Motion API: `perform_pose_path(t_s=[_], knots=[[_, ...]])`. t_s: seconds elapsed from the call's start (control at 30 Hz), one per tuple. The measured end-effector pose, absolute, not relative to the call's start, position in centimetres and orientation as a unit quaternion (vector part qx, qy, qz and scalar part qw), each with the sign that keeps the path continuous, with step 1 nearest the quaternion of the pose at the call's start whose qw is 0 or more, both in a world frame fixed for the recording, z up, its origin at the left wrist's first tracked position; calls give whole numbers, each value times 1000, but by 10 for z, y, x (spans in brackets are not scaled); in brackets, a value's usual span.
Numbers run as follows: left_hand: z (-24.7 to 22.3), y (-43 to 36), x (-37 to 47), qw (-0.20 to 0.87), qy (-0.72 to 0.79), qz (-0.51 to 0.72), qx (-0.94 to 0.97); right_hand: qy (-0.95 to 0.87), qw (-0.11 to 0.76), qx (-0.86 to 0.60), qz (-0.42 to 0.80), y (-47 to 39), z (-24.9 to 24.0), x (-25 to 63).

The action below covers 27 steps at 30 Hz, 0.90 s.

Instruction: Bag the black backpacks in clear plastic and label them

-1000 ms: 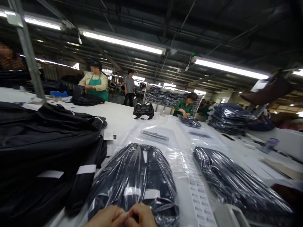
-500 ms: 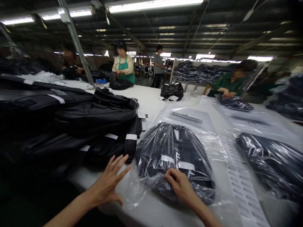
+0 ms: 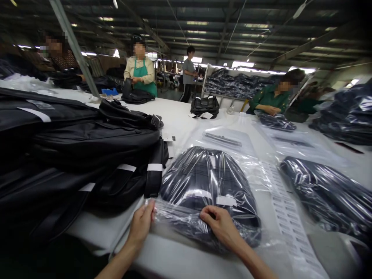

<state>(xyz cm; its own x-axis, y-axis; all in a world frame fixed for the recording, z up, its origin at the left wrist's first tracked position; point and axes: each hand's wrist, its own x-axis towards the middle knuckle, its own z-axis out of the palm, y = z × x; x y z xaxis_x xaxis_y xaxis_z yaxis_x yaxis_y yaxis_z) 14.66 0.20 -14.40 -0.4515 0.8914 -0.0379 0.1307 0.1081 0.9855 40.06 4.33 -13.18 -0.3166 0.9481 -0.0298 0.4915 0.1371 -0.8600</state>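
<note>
On the table, the backpack points lengthwise away; left hand and right hand pinch its plastic.

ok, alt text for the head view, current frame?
A right hand pinches clear plastic around a dark bag on a white table; the left hand is at the plastic's left edge. Black bags are piled left, another wrapped bag lies right, co-workers beyond.
</note>
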Motion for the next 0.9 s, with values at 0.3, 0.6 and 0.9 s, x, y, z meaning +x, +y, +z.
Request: perform_pose_path(t_s=[0.3,0.6,0.9], knots=[[-138,2,131,232,712,502,433,-695,274,-554,368,47,-131,395],[-100,20,229,26,50,172,983,-699,290,-554,346,48,-129,394],[-126,71,249,142,180,122,966,-566,429,-498,497,56,-142,406]])
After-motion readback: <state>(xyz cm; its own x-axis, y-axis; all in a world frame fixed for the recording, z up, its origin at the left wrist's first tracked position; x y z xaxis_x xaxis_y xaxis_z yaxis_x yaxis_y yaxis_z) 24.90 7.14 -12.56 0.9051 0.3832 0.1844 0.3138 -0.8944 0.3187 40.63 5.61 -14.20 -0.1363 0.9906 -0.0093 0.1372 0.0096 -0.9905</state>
